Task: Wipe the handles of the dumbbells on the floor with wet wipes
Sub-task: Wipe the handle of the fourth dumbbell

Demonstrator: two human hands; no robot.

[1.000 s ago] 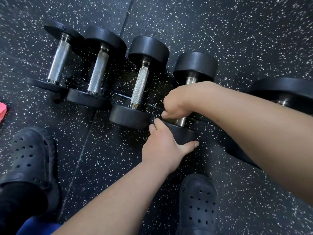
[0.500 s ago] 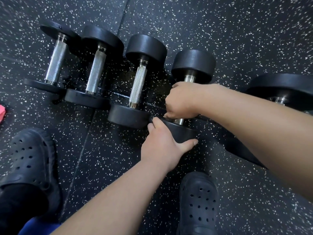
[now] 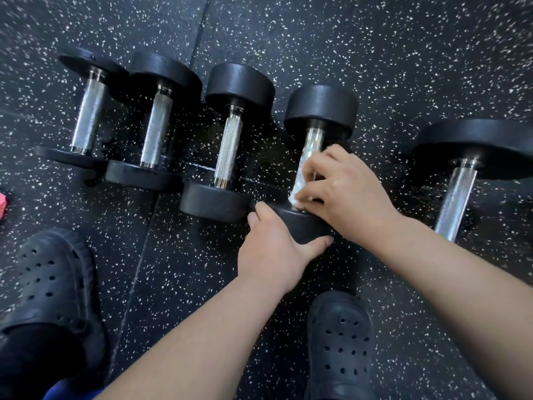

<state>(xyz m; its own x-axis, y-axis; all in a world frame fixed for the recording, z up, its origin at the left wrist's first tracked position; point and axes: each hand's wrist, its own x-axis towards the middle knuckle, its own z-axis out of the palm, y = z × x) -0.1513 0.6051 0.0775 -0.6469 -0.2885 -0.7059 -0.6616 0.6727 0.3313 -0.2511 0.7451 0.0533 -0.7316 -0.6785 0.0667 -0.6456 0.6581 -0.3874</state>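
Several black dumbbells with knurled steel handles lie side by side on the speckled rubber floor. My left hand (image 3: 272,246) grips the near black head of the fourth dumbbell (image 3: 321,106), fingers over its top edge and thumb under it. My right hand (image 3: 343,189) wraps a white wet wipe (image 3: 298,192) round the lower part of that dumbbell's handle, close to the near head. The upper stretch of the handle shows bare. A larger dumbbell (image 3: 458,194) lies to the right, three smaller ones (image 3: 227,151) to the left.
My two black perforated clogs stand on the floor, one at lower left (image 3: 52,284) and one (image 3: 340,345) just below the held dumbbell. A pink object (image 3: 3,203) pokes in at the left edge. A floor-mat seam (image 3: 199,39) runs up past the second dumbbell.
My right hand has slid down the handle toward the near head and turned, so the white wipe now shows. My left hand keeps its hold on the near head.
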